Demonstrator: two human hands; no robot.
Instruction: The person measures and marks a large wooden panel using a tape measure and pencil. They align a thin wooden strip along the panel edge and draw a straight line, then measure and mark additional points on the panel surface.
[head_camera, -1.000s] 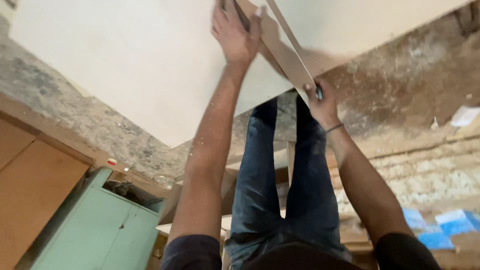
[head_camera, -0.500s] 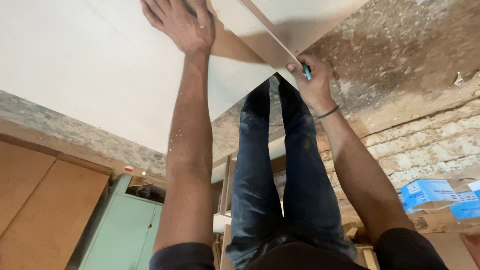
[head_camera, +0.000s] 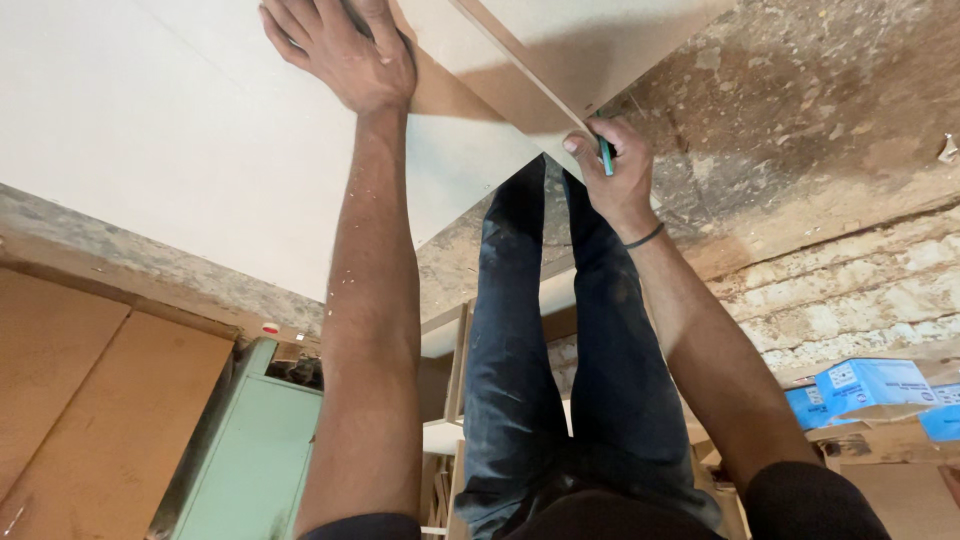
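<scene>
**Pale board, dark denim, mottled floor**

Off-white board (head_camera: 180, 130) across the upper left of the frame, with a tan-brown raw edge on the strip (head_camera: 520, 80) at top centre. Slim teal-green pencil (head_camera: 605, 155) in the right hand (head_camera: 610, 175), dark band (head_camera: 645, 237) at that wrist. Dark blue jeans (head_camera: 560, 380), faintly smudged, down the centre. Grey-brown speckled floor (head_camera: 800, 120) at upper right. Mint-green cabinet (head_camera: 250, 450) at lower left, beside orange-brown panels (head_camera: 90, 400). Bright blue boxes (head_camera: 870, 385) with white labels at right.
</scene>
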